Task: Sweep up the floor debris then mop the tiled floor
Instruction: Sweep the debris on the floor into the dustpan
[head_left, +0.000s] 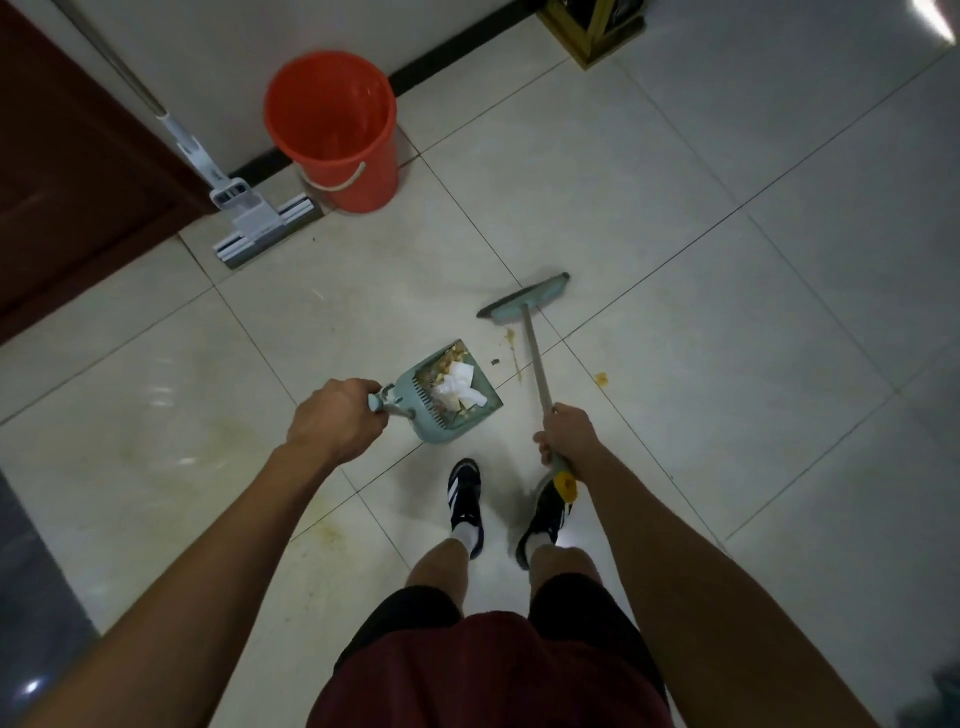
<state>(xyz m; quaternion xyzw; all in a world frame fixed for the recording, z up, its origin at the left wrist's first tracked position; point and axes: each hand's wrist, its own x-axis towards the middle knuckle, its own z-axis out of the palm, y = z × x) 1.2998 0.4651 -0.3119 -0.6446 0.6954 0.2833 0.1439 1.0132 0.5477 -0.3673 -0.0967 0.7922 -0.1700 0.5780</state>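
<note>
Dustpan (451, 397): at 12 o'clock from the feet, its open mouth turned toward 1 o'clock where the loose scraps lie; tilted back, I judge, so the load does not slide out.
Load in the pan: crumpled white tissue (460, 388) over yellowish food bits, heaped against the back wall.
Broom (524, 299): head on the tiled floor (701, 312) at 1 o'clock beyond the pan, placed behind the leftover bits, probably to draw them back toward the pan mouth.
Remaining debris: a yellow smear and crumbs (511, 343) just beside the broom stick between head and pan; a small yellow lump (601, 378) at 2 o'clock, apart from both.
Left hand (337, 421): fingers fully wrapped round the dustpan handle, knuckles up, holding the pan.
Right hand (566, 436): fist closed round the upper part of the broom stick, above the yellow end cap, arm stretched out for reach.
Mop (265, 226): at 10 o'clock, head flat on the floor, shaft leaning on the wall by the dark door, parked untouched.
Orange bucket (332, 130): at 11 o'clock, upright against the wall, just beside the mop head; whether it holds water I cannot tell.
Stage, as I read it: sweeping nearly done, mopping not begun.
</note>
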